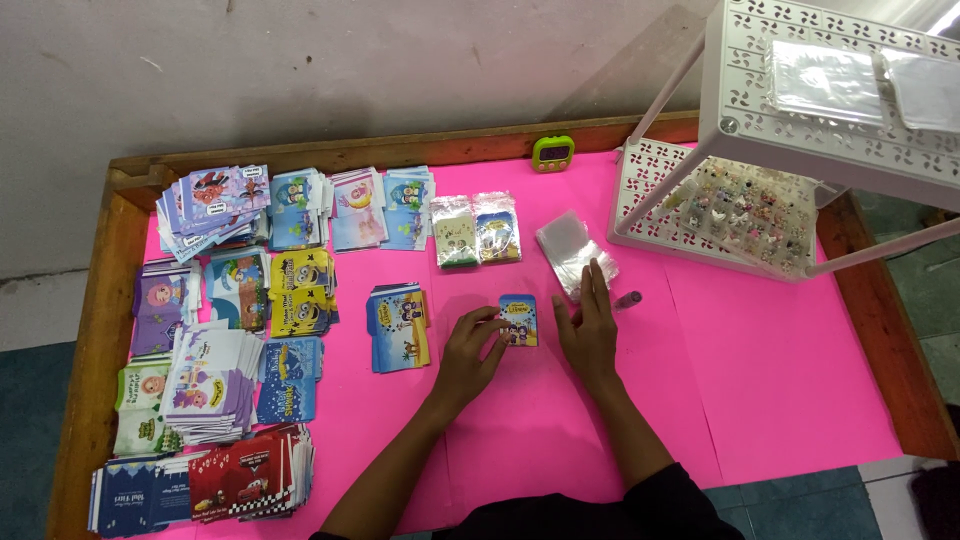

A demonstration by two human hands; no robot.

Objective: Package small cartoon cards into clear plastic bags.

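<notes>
**poster1:** Fingers (490, 322) of the left hand (468, 355) are curled, pinching the left edge of a small blue card (518, 320) that lies flat on the pink counter (760, 380). Wrist bent, forearm coming in from the bottom edge.

**poster2:** yep, and the right hand (588, 330) is released, flat, fingers straight and together, gripping nothing. Its tips touch a stack of clear plastic sleeves (568, 250). Card sits between both hands, with a blue card pile (400, 327) just left of it.
</notes>
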